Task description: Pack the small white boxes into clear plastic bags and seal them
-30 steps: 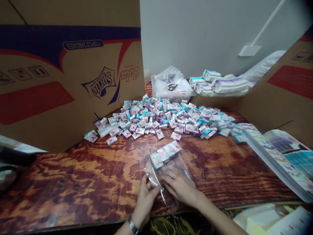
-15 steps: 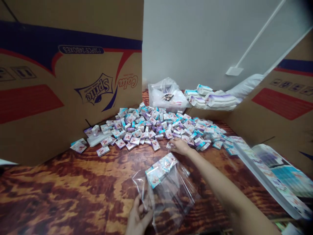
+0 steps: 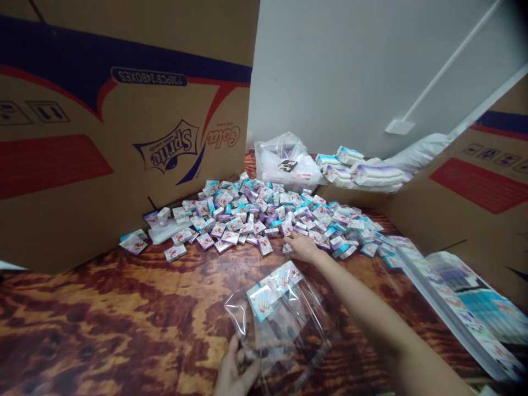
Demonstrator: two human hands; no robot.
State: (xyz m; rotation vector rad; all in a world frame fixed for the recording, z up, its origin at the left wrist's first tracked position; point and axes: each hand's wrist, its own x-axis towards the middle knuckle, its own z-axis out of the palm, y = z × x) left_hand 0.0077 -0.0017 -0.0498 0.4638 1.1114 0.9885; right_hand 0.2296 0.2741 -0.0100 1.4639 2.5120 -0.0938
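Wood table (image 3: 103, 330), carton flap (image 3: 124, 159) behind | clear bag (image 3: 289, 335) holding boxes (image 3: 264, 301), pinched by left hand (image 3: 236, 369) | right hand (image 3: 303, 247) on box pile (image 3: 247, 220), fingers curled, grasp unclear | risk: boxes sliding out if pinch slipped, pile scattering under reach

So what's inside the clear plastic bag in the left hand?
The clear plastic bag holds a row of small white-and-teal boxes printed with a hand, bunched at its top. Below them it looks empty, with the wood table showing through. Their back faces are hidden.
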